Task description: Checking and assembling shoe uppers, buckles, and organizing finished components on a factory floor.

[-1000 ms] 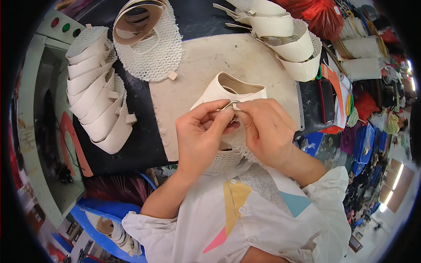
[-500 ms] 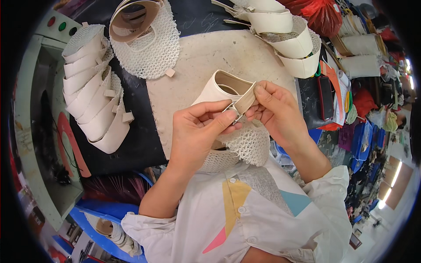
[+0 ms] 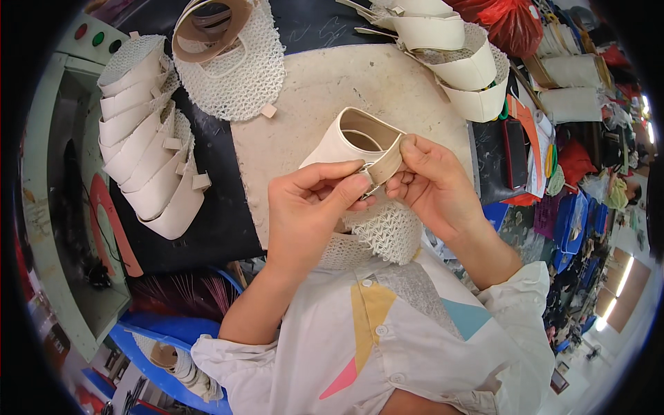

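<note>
A cream shoe upper [image 3: 319, 147] with a tan lining and a woven mesh part [image 3: 389, 232] is held in front of my chest, over the near edge of the work board. My left hand [image 3: 308, 207] pinches a small metal buckle [image 3: 369, 185] between thumb and fingers. Closed on the end of a cream ankle strap [image 3: 387, 166] is my right hand [image 3: 443, 187], thumb on top. The strap runs from there to the buckle; fingers partly hide where the two meet.
A pale board [image 3: 290, 104] lies on the black tabletop [image 3: 228, 221]. Nested cream uppers [image 3: 135, 145] stand at left, one more mesh upper [image 3: 232, 83] at the far left, others [image 3: 463, 62] at the far right. A phone [image 3: 514, 153] lies right; a blue bin [image 3: 173, 332] stands lower left.
The strap now lies closer to the buckle, and my right hand has shifted slightly down and left. My left hand keeps its pinch on the buckle.
</note>
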Available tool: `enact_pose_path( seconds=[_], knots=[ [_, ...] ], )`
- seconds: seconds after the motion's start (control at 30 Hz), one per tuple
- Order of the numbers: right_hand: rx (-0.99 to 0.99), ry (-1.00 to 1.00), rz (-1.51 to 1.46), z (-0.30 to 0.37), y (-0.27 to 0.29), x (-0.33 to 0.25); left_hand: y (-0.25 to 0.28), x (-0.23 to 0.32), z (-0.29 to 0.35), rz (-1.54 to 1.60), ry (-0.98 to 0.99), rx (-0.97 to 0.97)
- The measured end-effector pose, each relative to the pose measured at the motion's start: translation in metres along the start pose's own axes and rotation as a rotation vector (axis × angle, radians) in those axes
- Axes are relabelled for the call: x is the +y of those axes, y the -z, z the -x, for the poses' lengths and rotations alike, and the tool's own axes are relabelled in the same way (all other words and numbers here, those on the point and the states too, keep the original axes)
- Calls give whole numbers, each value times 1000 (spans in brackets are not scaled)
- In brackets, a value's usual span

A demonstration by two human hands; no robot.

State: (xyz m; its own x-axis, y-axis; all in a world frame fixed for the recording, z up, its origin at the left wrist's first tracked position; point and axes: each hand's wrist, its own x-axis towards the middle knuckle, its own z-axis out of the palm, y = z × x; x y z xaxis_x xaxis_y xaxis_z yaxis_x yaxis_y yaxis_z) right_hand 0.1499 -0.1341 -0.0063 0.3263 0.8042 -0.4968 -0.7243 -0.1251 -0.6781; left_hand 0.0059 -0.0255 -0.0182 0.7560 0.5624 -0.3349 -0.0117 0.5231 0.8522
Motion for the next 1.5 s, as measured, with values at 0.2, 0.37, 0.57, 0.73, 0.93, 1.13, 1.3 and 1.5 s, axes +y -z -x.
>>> enact_pose_path(
  seconds=[0.2,0.37,0.57,0.73,0.93,1.13,1.3,1.5],
  knots=[
    [-9,-11,-25,0,-2,1,4,0,2,155,84,3],
    [-3,-8,-6,0,-5,3,3,1,4,132,86,40],
    [-30,-92,-111,-1,-4,3,6,1,3,115,85,36],
    [-57,-126,-214,1,-5,3,8,2,2,162,107,16],
    [93,203,73,7,-13,15,1,5,5,-1,18,56],
    [-90,1068,1241,5,-11,7,6,7,3,-197,-123,56],
    [-75,612,1367,-11,-7,-12,25,15,1,-86,44,0],
    [-131,460,1236,-18,0,-15,41,19,1,-60,127,9]
  ],
)
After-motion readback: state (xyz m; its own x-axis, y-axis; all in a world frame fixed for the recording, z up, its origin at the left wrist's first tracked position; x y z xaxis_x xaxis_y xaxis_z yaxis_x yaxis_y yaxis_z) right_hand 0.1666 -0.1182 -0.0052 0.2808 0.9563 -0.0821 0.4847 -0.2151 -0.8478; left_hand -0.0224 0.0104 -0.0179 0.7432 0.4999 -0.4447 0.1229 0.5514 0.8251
